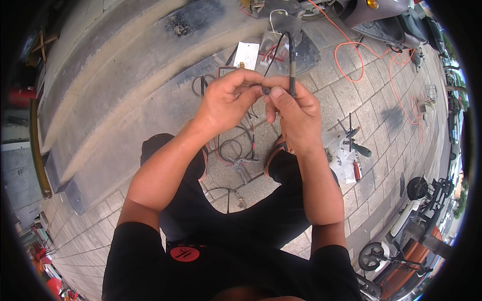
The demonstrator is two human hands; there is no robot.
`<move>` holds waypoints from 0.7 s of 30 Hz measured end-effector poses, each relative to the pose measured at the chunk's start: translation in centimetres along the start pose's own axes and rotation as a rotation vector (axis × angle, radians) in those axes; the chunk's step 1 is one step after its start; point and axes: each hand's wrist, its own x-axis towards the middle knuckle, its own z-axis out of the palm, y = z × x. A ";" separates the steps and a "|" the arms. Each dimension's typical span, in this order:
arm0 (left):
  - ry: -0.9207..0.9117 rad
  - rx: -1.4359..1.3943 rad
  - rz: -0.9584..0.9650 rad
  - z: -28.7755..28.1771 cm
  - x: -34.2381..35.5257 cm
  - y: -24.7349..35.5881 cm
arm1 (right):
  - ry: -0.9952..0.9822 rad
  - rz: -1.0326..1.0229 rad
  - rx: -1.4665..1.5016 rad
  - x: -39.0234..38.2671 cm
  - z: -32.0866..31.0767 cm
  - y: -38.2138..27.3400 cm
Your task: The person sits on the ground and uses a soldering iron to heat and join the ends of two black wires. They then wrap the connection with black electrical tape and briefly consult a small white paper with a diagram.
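My left hand (226,103) and my right hand (296,115) meet high in the middle, pinching a small dark fitting (266,91) between them. A thick black cable (291,60) arches over and runs down into my right hand, and a thinner black wire hangs from the arch. Between my legs lie loose leads (231,146) and pliers (241,161) on the paving. Behind my hands are scissors-like handles (197,84), a white paper (246,52) and a clear bag (273,49) with red wires, partly hidden.
Concrete steps (110,75) rise at left. At right, tools (356,170) lie on a pale sheet (341,168). An orange cord (357,65) loops over the paving (381,140). A scooter (371,17) stands at upper right, more two-wheelers (411,236) at lower right.
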 end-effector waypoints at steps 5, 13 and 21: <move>0.016 0.002 -0.004 0.0 0.1 0.1 | -0.005 -0.013 0.013 0.1 -0.1 0.1; 0.024 0.028 0.000 0.0 0.1 0.1 | 0.005 -0.009 0.007 0.1 0.0 0.0; 0.029 0.046 0.008 0.0 0.2 -0.1 | 0.014 -0.003 0.012 0.1 0.0 -0.1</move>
